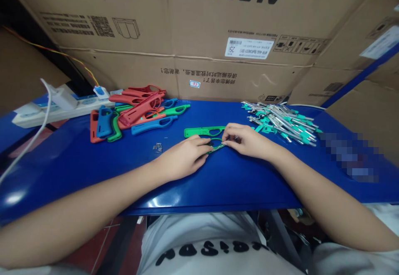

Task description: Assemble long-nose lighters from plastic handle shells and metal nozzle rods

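Low over the middle of the table, my left hand (182,158) is closed on a green lighter casing half (218,147) with a looped opening, its palm side down and fingers covering much of the part. My right hand (245,140) pinches at the right end of the same casing half; whether a smaller piece is between those fingertips cannot be made out. Just behind lies a second green casing half (198,132), its right end partly hidden by my right hand. Left of my left hand is a small heap of metal pins (158,147).
At the back left are piled red, blue and green casings (141,111), beside a white power strip (62,111) with plugs and cables. Metal rods with teal parts (286,123) are heaped at the back right. A cardboard box wall (193,55) borders the blue table (199,187).
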{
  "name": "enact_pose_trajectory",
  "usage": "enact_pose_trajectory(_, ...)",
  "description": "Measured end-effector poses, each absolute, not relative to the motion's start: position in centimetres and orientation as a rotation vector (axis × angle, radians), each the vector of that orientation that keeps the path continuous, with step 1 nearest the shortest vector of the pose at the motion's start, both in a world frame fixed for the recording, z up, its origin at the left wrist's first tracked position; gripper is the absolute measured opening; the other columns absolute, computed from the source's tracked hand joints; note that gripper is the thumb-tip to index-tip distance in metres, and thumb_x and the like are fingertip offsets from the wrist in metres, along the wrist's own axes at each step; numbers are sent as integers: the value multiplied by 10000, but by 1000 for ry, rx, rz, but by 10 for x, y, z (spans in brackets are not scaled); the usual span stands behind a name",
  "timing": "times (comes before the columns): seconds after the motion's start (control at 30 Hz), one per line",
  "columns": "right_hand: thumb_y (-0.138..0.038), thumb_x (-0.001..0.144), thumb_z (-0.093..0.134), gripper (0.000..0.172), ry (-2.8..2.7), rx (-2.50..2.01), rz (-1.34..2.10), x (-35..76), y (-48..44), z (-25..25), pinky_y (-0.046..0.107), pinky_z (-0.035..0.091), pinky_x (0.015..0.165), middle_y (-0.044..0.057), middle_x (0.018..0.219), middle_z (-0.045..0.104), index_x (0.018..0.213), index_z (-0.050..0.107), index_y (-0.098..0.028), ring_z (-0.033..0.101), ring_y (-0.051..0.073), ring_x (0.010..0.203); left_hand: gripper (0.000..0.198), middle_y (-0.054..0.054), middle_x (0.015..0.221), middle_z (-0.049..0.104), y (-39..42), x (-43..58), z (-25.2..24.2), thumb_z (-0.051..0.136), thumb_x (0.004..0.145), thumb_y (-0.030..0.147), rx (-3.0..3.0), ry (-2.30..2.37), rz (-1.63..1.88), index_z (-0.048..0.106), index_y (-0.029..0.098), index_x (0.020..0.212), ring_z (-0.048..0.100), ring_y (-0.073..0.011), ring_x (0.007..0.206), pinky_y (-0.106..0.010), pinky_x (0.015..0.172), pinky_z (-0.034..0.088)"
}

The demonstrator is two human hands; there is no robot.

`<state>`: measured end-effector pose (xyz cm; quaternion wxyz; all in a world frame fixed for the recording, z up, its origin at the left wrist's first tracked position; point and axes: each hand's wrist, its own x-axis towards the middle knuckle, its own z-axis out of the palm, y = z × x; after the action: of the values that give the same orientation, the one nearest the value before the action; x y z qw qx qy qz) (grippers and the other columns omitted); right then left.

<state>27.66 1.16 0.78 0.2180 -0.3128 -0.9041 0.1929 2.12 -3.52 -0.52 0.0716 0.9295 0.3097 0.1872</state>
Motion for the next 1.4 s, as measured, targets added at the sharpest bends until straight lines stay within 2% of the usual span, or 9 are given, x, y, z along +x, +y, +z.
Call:
enact_pose_trajectory(0.23,-200,958,592,140,-2647,-767,527,280,7,19,302,511,782,87,980,685,894,712,-167,661,183,858,320,-136,1316,670,-38,22,-6,509,978,130,2834,962,566,713,167,1221,629,-260,1162,-414,990,547)
enact_pose_trajectory(0.47,-256,969,595,177,-2817,-823,307,278,-8,30,297,508,766,88,1077,706,998,759,-198,692,204,901,356,-151,1320,666,-42,23,-1,469,978,106,2935,1011,488,725,154,1220,621,-273,1126,-427,974,559)
enact_pose_trajectory(0.7,-272,977,577,210,-2802,-766,235,281,-6,28,296,510,757,88,1094,703,1006,772,-202,692,201,904,352,-168,1320,665,-44,23,1,469,966,86,2984,1033,424,723,119,1207,612,-265,1099,-405,962,562)
enact_pose_trajectory(0.9,-303,966,595,251,-2755,-776,333,277,-6,21,306,526,819,94,1194,663,1174,706,-215,678,203,975,340,-159,1306,671,-44,22,0,471,969,88,2981,1013,474,727,127,1191,612,-247,1077,-389,961,558)
enact_pose_trajectory(0.97,-290,958,604,227,-2747,-793,369,274,-6,17,304,525,805,89,1201,646,1161,681,-224,667,199,973,338,-149,1299,676,-43,22,-1,470,972,93,2975,1004,495,729,136,1185,613,-243,1070,-387,958,560)
enact_pose_trajectory(1.13,-247,954,596,64,-2617,-780,523,269,-1,7,283,493,730,64,1039,635,971,647,-212,622,167,858,338,-154,1290,680,-41,20,-3,469,976,110,2950,981,525,724,147,1194,613,-253,1056,-410,933,572)
enact_pose_trajectory(1.23,-271,950,608,84,-2461,-762,693,269,3,4,273,480,684,60,976,638,910,618,-198,587,146,770,320,-152,1278,686,-41,20,-3,480,973,113,2939,976,540,730,149,1169,618,-253,1056,-414,931,573)
enact_pose_trajectory(1.3,-309,955,607,125,-2355,-830,823,271,5,4,256,454,615,27,841,627,905,588,-196,555,129,675,315,-151,1280,686,-41,20,-2,482,972,110,2933,979,540,730,144,1165,618,-255,1059,-411,926,574)
enact_pose_trajectory(1.4,-343,972,578,147,-2274,-942,948,274,8,3,228,374,521,-45,660,534,939,533,-207,459,103,547,310,-152,1279,686,-41,20,-1,480,975,111,2930,979,528,731,139,1154,616,-260,1063,-413,920,575)
